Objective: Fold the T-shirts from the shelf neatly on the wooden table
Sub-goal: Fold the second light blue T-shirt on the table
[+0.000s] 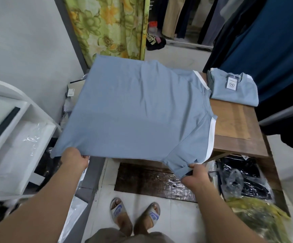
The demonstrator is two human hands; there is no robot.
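A light blue T-shirt (135,109) with white sleeve trim is spread out, back side up, over the wooden table (236,127). Its left part hangs out past the table's left edge. My left hand (76,157) grips the shirt's near hem corner on the left. My right hand (195,175) pinches the near sleeve end at the right. At the table's far right corner lies a folded blue T-shirt (235,89) with a white tag at its collar.
A white shelf (11,137) with plastic-wrapped items stands to the left. Bagged dark clothes (243,176) lie under the table at right. A floral curtain (110,27) and hanging garments (264,41) are behind. My sandalled feet (135,216) stand on the tiled floor.
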